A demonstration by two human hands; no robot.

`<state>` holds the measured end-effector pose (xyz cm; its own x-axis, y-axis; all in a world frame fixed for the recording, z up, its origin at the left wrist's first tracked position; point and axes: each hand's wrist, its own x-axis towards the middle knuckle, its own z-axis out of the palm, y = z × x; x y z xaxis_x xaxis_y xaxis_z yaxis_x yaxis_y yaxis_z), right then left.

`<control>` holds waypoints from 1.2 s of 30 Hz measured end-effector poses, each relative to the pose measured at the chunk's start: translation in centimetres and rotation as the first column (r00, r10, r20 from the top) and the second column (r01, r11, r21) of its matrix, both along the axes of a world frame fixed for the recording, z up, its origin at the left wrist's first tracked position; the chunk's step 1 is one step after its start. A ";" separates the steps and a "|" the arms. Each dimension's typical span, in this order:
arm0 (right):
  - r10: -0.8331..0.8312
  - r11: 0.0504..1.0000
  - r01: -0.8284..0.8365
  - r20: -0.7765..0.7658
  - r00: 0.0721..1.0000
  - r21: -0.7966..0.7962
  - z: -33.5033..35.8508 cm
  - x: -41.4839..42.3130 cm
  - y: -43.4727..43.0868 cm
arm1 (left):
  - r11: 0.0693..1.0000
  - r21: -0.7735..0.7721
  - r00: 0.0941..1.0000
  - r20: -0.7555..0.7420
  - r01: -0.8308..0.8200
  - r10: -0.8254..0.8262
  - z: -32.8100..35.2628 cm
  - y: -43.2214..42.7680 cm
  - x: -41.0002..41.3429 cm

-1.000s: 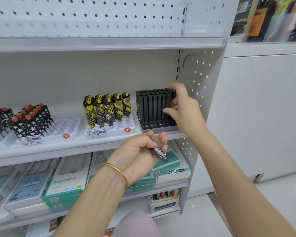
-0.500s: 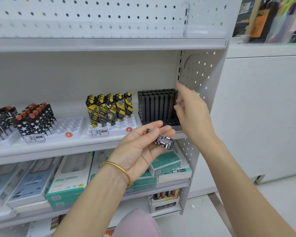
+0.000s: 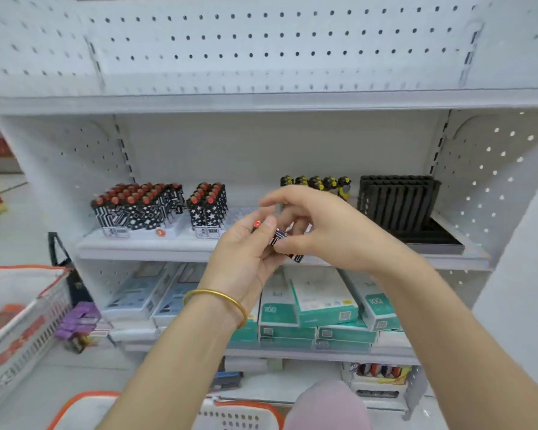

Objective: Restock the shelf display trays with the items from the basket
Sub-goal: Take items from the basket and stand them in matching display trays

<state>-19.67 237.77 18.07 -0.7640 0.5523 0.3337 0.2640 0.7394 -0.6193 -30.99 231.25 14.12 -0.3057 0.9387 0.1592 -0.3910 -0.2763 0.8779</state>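
A small black-and-white patterned item with a red cap (image 3: 278,238) is held in front of the middle shelf. My left hand (image 3: 246,252) holds its red-capped end, and my right hand (image 3: 319,228) pinches its body from the right. Behind them stand white display trays: one full of matching patterned red-capped items (image 3: 137,206), one with star-patterned items (image 3: 207,206), and one with yellow-and-black items (image 3: 317,183), partly hidden by my right hand. A black slotted tray (image 3: 398,203) sits at the shelf's right end.
A white basket with an orange rim (image 3: 22,321) stands at the left, and another basket (image 3: 230,414) is below my arms. Teal and blue boxes (image 3: 320,305) fill the lower shelf. Purple packets (image 3: 78,319) lie at its left end.
My right hand left the black slotted tray and came to the item in my left hand. My view swung left, bringing the left trays and baskets into sight.
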 end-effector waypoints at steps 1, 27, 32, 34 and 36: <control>0.026 1.000 -0.026 -0.011 1.000 -0.009 -0.1 -1.3 -0.1 | 0.999 -0.002 0.998 -0.040 -0.050 0.050 -0.2 -0.5 -1.1; -0.308 0.849 0.207 0.136 0.942 0.486 1.8 -22.4 3.8 | 0.705 0.456 -0.331 -0.888 -0.543 0.319 -6.4 -3.4 -15.1; -0.333 0.830 0.153 0.257 0.907 0.537 1.7 -22.8 3.8 | 0.698 0.470 -0.346 -0.880 -0.541 0.324 -6.6 -3.3 -15.3; -0.320 0.841 0.152 0.251 0.913 0.519 1.7 -22.4 3.7 | 0.691 0.479 -0.354 -0.875 -0.542 0.329 -6.7 -3.3 -15.2; -0.311 0.852 0.188 0.182 0.933 0.488 2.1 -21.3 3.3 | 0.688 0.488 -0.353 -0.871 -0.536 0.343 -6.6 -3.4 -15.2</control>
